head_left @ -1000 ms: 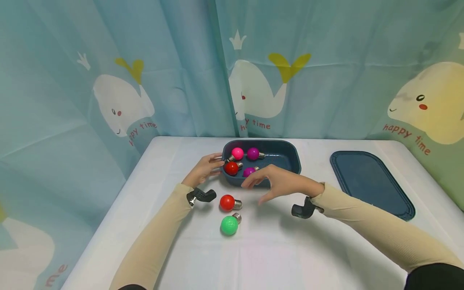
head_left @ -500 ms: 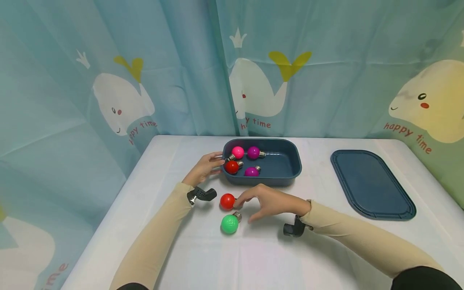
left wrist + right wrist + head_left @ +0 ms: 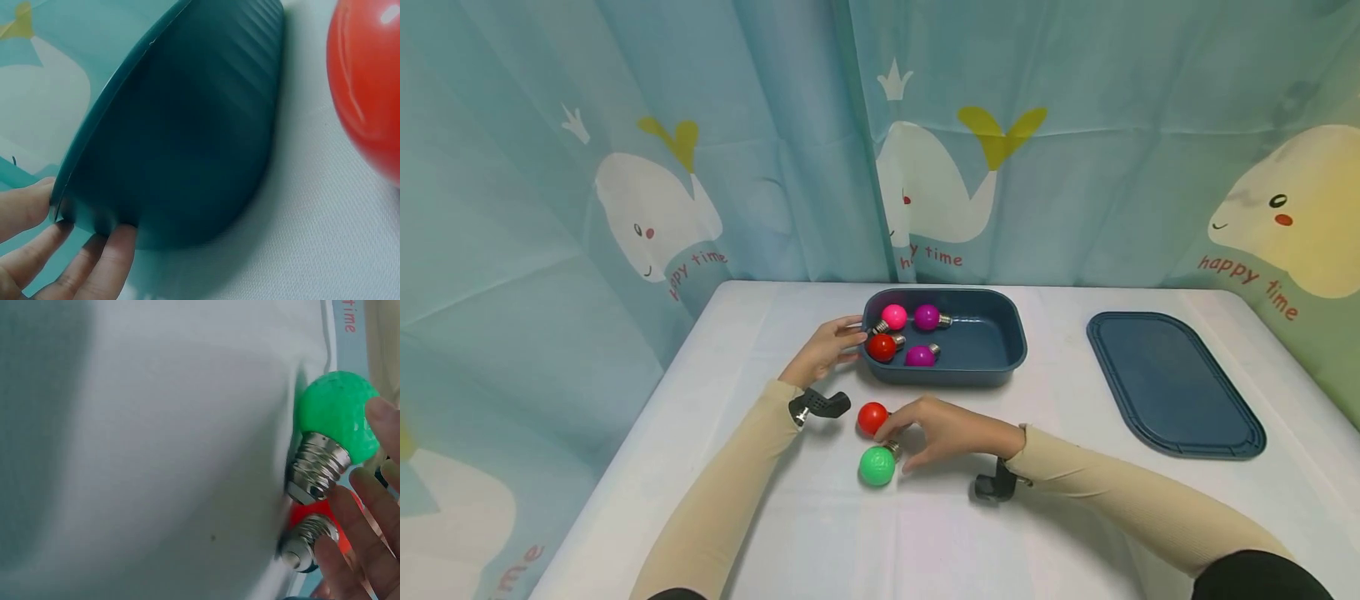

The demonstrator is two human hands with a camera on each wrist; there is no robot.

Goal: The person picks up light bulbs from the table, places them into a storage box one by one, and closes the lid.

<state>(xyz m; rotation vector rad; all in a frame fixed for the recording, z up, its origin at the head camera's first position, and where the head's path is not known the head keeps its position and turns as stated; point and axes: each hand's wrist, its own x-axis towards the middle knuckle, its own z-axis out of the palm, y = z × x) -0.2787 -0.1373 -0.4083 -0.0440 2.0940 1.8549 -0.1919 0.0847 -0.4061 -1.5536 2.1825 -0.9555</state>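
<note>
A dark blue bin (image 3: 985, 377) stands at the back of the table. My left hand (image 3: 825, 350) is at its left end, with extended fingers (image 3: 115, 253) touching the rim and outer wall. On the cloth in front lie a red light bulb (image 3: 872, 417) and a green light bulb (image 3: 877, 466), each with a metal screw base. Over their bases hovers my right hand (image 3: 951, 433), thumb and fingers spread apart. In the right wrist view its fingertips are close to the green bulb (image 3: 334, 409); contact is hard to tell. The red bulb (image 3: 340, 519) is partly behind the fingers.
Inside the bin are a pink bulb (image 3: 894, 317), a red bulb (image 3: 882, 347) and two purple bulbs (image 3: 927, 317). A flat dark blue lid (image 3: 1176, 383) lies on the right of the white-covered table (image 3: 820, 533). A patterned curtain (image 3: 805, 167) hangs behind.
From the bin's front edge, my right hand has moved down and toward me, past the red bulb's base to the green bulb. My left hand keeps its place at the bin.
</note>
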